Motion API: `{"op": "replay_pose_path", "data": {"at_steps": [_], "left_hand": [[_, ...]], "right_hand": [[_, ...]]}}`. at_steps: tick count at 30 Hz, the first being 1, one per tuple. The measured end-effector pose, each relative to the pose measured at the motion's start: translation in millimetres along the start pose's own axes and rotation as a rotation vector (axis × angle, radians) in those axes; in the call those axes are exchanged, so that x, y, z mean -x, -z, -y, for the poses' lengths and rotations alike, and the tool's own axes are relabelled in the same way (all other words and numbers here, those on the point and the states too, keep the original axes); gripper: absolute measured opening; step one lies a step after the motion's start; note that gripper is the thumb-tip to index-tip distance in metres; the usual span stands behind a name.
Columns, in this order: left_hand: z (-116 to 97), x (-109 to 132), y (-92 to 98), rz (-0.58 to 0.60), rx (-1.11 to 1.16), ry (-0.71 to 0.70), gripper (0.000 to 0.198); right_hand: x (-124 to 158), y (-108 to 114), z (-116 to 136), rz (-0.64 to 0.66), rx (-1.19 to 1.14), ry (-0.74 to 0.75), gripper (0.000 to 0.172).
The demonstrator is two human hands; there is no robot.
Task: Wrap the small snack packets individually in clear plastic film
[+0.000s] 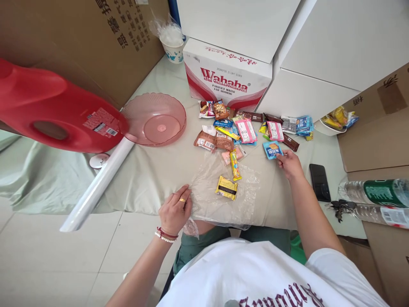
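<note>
My right hand (290, 164) pinches the lower corner of a small blue snack packet (272, 150), held at the right end of a pile of wrapped snacks. My left hand (175, 208), with a gold ring, rests at the front of the table with its fingers closed on the left edge of a clear plastic bag (204, 200). On the spread bag lie a yellow packet (226, 188) with a dark band and a slim yellow snack stick (235, 165). Behind them are brown packets (205, 140), a pink-and-white packet (246, 130) and dark bars (252, 116).
A pink plastic plate (134, 113) and a big red jug (64, 102) stand left, with a white roll (96, 187) in front. At the back is a Wahaha box (226, 79). To the right are a black phone (320, 182), plastic bottles (380, 192) and a snack bowl (329, 128).
</note>
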State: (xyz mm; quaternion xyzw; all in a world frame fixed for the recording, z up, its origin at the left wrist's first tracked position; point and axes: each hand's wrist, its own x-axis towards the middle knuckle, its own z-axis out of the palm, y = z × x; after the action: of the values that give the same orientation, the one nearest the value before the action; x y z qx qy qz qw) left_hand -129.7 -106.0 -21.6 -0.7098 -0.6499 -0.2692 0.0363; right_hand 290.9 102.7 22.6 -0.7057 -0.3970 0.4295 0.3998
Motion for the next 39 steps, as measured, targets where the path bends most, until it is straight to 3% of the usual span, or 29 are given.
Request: {"op": "replay_pose_path", "data": {"at_steps": [5,9,15,19,21,23,26,29,34,37,39], "left_hand": [[-1,-2,6.4,0.102,0.057,0.067,0.025],[1,-8,12.9,0.178,0.117,0.147,0.035],[2,-17,21.1,0.315,0.061,0.177,0.039],[-8,-19,27.6,0.302,-0.118,0.079,0.034],[-12,-18,29.4,0.268,-0.188,0.04,0.037],[-12,-16,29.0,0.26,-0.222,-0.03,0.044],[-8,-16,25.9,0.337,-0.184,-0.183,0.056],[-4,-18,23.8,0.437,-0.086,-0.292,0.061],[-5,-29,24.8,0.554,0.049,-0.364,0.06],[-6,-32,24.1,0.632,0.066,-0.38,0.061],[-7,-31,22.5,0.624,0.066,-0.296,0.066]], "right_hand": [[54,41,-16,0.231,0.063,-0.002,0.05],[104,58,-29,0.394,-0.028,-0.163,0.047],[166,46,-39,0.671,-0.231,-0.474,0.046],[178,28,-41,0.739,-0.306,-0.504,0.046],[176,23,-39,0.718,-0.259,-0.418,0.049],[173,23,-32,0.728,-0.122,-0.234,0.048],[170,26,-14,0.815,0.113,0.101,0.045],[172,20,2,0.918,0.248,0.315,0.041],[172,-12,0,1.133,0.375,0.474,0.039],[169,-21,-10,1.131,0.467,0.521,0.038],[167,-17,-16,1.111,0.519,0.508,0.037]]}}
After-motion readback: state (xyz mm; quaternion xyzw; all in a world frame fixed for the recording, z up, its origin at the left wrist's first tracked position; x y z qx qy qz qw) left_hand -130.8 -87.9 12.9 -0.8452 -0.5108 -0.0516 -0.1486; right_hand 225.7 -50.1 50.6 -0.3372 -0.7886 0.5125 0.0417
